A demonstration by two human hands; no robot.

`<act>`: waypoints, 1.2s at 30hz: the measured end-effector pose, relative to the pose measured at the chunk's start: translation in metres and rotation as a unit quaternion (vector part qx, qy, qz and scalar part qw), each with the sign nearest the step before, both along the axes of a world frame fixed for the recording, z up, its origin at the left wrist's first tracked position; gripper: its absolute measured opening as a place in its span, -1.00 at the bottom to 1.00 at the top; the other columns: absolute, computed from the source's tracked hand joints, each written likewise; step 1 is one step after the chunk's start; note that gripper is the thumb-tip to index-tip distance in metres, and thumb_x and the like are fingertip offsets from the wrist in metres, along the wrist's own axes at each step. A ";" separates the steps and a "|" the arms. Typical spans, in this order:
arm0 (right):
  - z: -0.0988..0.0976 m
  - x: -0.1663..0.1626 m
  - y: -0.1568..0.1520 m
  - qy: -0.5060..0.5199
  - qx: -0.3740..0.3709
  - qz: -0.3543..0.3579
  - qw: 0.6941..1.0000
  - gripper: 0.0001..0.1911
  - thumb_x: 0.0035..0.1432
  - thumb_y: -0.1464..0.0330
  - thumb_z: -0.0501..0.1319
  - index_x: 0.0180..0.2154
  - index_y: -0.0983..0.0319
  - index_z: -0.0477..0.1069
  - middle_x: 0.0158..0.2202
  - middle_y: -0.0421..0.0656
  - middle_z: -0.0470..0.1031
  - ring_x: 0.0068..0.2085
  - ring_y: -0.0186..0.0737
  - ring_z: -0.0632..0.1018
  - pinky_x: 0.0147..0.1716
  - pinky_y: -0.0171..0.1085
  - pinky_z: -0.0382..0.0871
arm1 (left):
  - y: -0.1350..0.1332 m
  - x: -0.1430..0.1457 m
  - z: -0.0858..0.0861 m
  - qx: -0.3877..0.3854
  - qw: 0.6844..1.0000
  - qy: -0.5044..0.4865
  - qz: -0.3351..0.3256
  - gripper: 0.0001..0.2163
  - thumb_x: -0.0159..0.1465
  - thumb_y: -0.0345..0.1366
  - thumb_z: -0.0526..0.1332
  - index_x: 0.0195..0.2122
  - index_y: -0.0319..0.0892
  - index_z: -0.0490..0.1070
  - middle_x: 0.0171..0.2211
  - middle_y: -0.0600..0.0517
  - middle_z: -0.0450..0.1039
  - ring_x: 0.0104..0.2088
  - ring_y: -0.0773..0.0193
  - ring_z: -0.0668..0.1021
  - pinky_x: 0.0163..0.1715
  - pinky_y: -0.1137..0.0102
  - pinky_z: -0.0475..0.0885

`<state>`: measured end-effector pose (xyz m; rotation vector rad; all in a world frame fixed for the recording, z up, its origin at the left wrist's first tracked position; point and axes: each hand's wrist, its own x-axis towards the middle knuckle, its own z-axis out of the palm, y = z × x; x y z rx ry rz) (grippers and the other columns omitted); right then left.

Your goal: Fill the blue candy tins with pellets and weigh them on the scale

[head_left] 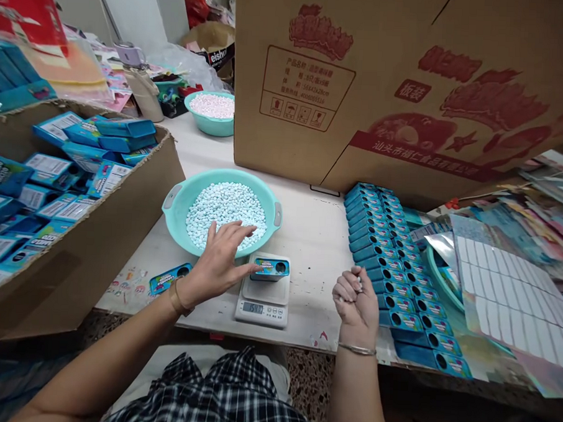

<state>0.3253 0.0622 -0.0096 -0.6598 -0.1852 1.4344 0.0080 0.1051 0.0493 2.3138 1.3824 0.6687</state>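
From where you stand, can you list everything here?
Table: one, white, centre
Scale: one, white, table's near edge
Weighed box: one, blue, on scale
Loose box: one, blue, left of scale
Large bowl: one, teal, behind scale
Pellets: many, pale blue, in large bowl
Lined-up boxes: many, blue, right
Open carton: one, brown, left
Cartoned boxes: many, blue, in open carton
Big carton: one, brown, back
Rear bowl: one, teal, beyond large bowl
Pink pellets: many, pink, in rear bowl
Gridded sheet: one, white, right
Other clutter: uncounted, mixed colours, around edges
Left hand: one, open, over large bowl
Right hand: one, curled, holding pellets
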 end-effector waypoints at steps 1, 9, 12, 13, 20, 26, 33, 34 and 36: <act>-0.007 0.000 -0.004 0.025 -0.006 0.009 1.000 -0.92 0.20 0.42 0.26 -0.34 0.22 0.37 -0.63 -0.41 0.15 -0.69 -0.53 0.09 -0.73 -0.52 0.09 | 0.000 0.001 0.000 -0.003 1.000 0.002 -0.004 -0.44 0.26 -0.02 0.23 0.23 -0.03 0.13 0.13 -0.09 0.38 0.29 -0.05 0.24 0.30 -0.21 -0.17; -0.023 -0.011 -0.006 0.083 -0.018 0.049 0.995 -0.89 0.26 0.40 0.23 -0.35 0.21 0.34 -0.62 -0.41 0.16 -0.68 -0.53 0.14 -0.72 -0.51 0.09 | -0.001 0.013 -0.009 -0.017 0.998 0.048 -0.044 -0.41 0.25 -0.04 0.25 0.25 -0.07 0.12 0.21 -0.15 0.29 0.31 -0.09 0.21 0.29 -0.26 -0.17; -0.026 -0.011 -0.004 0.092 -0.019 0.051 0.994 -0.85 0.25 0.36 0.25 -0.37 0.21 0.34 -0.62 -0.40 0.16 -0.68 -0.53 0.15 -0.72 -0.51 0.09 | -0.001 0.024 -0.007 -0.014 0.995 0.077 -0.065 -0.42 0.26 -0.06 0.25 0.24 -0.08 0.13 0.19 -0.15 0.30 0.30 -0.10 0.21 0.29 -0.27 -0.17; -0.028 -0.012 -0.004 0.097 -0.021 0.052 0.994 -0.84 0.25 0.35 0.25 -0.37 0.21 0.34 -0.62 -0.40 0.17 -0.67 -0.53 0.15 -0.72 -0.51 0.10 | -0.001 0.028 -0.006 -0.010 0.993 0.088 -0.075 -0.43 0.25 -0.08 0.25 0.24 -0.09 0.14 0.18 -0.15 0.31 0.30 -0.10 0.20 0.29 -0.28 -0.18; -0.043 -0.012 -0.007 0.135 -0.040 0.050 0.989 -0.81 0.23 0.30 0.28 -0.38 0.23 0.35 -0.61 -0.40 0.15 -0.67 -0.53 0.15 -0.72 -0.51 0.10 | 0.005 0.052 -0.015 0.023 0.976 0.182 -0.115 -0.50 0.19 -0.24 0.30 0.14 -0.17 0.24 0.04 -0.16 0.39 0.25 -0.18 0.24 0.24 -0.35 -0.21; -0.060 -0.002 0.000 0.149 -0.028 0.049 0.987 -0.82 0.18 0.32 0.33 -0.37 0.22 0.36 -0.60 -0.40 0.17 -0.67 -0.54 0.13 -0.71 -0.51 0.11 | 0.045 0.079 -0.006 0.038 0.968 0.197 -0.147 -0.82 0.18 -0.36 0.21 -0.17 -0.13 0.38 -0.26 -0.02 0.45 -0.09 0.01 0.48 0.24 -0.29 -0.11; -0.078 0.000 0.013 0.158 -0.007 0.055 0.986 -0.83 0.18 0.31 0.33 -0.37 0.22 0.38 -0.60 -0.41 0.10 -0.68 -0.53 0.05 -0.73 -0.51 0.04 | 0.189 0.167 -0.006 0.064 0.978 0.176 -0.096 -0.79 0.15 -0.31 0.23 -0.18 -0.18 0.42 -0.18 -0.12 0.51 -0.03 -0.07 0.46 0.24 -0.26 -0.24; -0.079 -0.001 0.014 0.159 -0.007 0.055 0.986 -0.83 0.19 0.30 0.32 -0.37 0.22 0.38 -0.60 -0.41 0.10 -0.68 -0.53 0.04 -0.73 -0.51 0.05 | 0.207 0.178 -0.011 0.059 0.978 0.177 -0.096 -0.80 0.13 -0.33 0.24 -0.20 -0.20 0.43 -0.19 -0.13 0.52 -0.03 -0.08 0.46 0.24 -0.26 -0.23; -0.080 0.000 0.014 0.162 -0.010 0.055 0.985 -0.83 0.20 0.29 0.32 -0.36 0.22 0.39 -0.60 -0.40 0.10 -0.67 -0.54 0.04 -0.73 -0.52 0.04 | 0.233 0.195 -0.024 0.048 0.978 0.176 -0.098 -0.81 0.09 -0.37 0.25 -0.24 -0.21 0.45 -0.22 -0.13 0.54 -0.05 -0.09 0.48 0.22 -0.27 -0.19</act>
